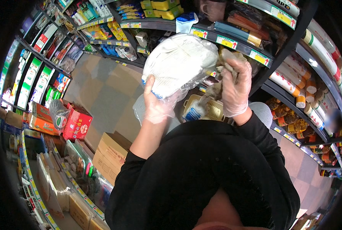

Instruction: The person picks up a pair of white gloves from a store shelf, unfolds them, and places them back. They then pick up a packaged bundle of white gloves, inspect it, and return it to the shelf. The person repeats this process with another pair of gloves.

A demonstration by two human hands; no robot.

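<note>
My left hand (155,101), in a clear disposable glove, grips the near-left edge of a plastic-wrapped pack of white knit gloves (180,63). The pack is bulky, with ribbed white fabric and a bit of blue at its edge. My right hand (236,82), gloved the same way, is closed on a grey-brown rag (216,90) just right of the pack. Part of the rag hangs down below the fingers. Beneath it is a beige plastic basket (218,113) with a blue-and-white packet (195,110) at its left side.
Ahead runs a shelf edge with price tags (226,42); flat packaged goods (236,33) lie on it. Rolls (290,80) and amber bottles (290,120) fill shelves at right. A cardboard box (111,155) and a red box (77,122) stand left on the tiled floor (98,90).
</note>
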